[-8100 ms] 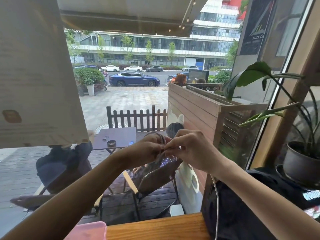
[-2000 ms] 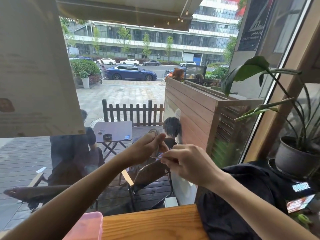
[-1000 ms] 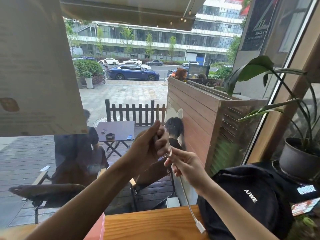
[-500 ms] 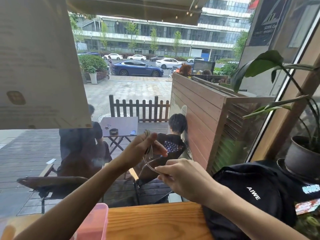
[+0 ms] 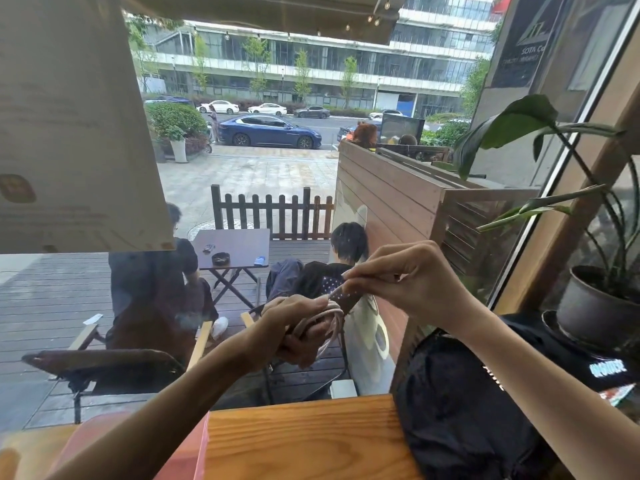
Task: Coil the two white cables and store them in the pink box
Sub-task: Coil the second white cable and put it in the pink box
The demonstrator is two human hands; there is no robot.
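The left hand (image 5: 298,327) is closed around a bundle of white cable (image 5: 329,320), several loops gathered in its fingers and hanging out to the right of the fist. Just above and to the right, the right hand (image 5: 405,278) pinches the cable's free end between thumb and forefinger, close to the bundle, the other fingers curled over. The two hands are nearly touching, held up in the air in front of a window.

Below the grip lies a wooden table (image 5: 311,434). Down and to the left of the hands, partly hidden behind the left forearm, is the pink box (image 5: 194,445); only its near corner shows, and what it holds cannot be seen. To the lower right of the hands a black bag (image 5: 467,410) rests on the table's right end, with a potted plant (image 5: 595,306) beyond it.

I judge the coiling of this cable to be nearly finished: most of its length sits in loops, and what remains looks like a short tail to wrap or tuck. The coil is not yet in the box. A second cable is nowhere visible, so whether it is already stored or yet to be done cannot be told.
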